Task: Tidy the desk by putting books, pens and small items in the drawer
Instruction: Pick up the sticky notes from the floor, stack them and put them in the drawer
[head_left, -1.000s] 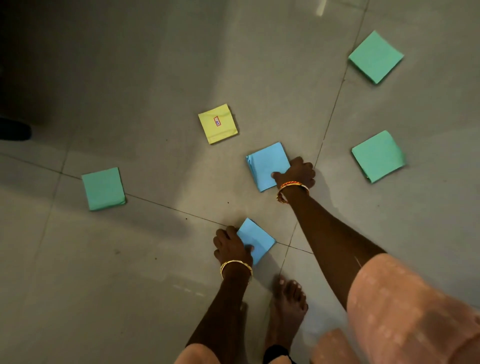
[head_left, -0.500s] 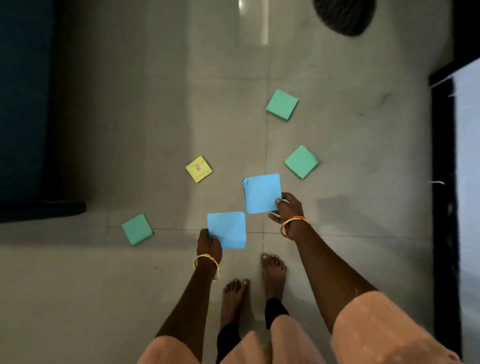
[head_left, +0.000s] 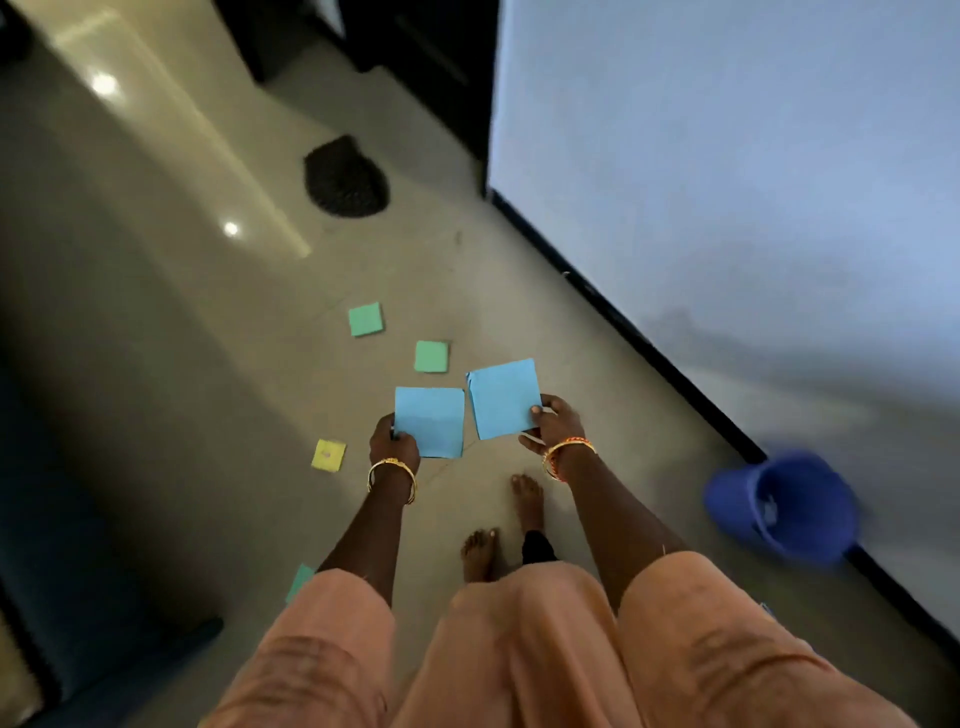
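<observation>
Left hand (head_left: 394, 442) and right hand (head_left: 551, 427) each pinch one blue pad (head_left: 429, 422), (head_left: 503, 398) by an outer edge, held flat, side by side above the floor (head_left: 260, 415), probably for carrying to storage.

Peach sleeves (head_left: 332, 639), peach garment, gold bangles (head_left: 392, 475) both wrists, bare feet (head_left: 527, 499)
</observation>
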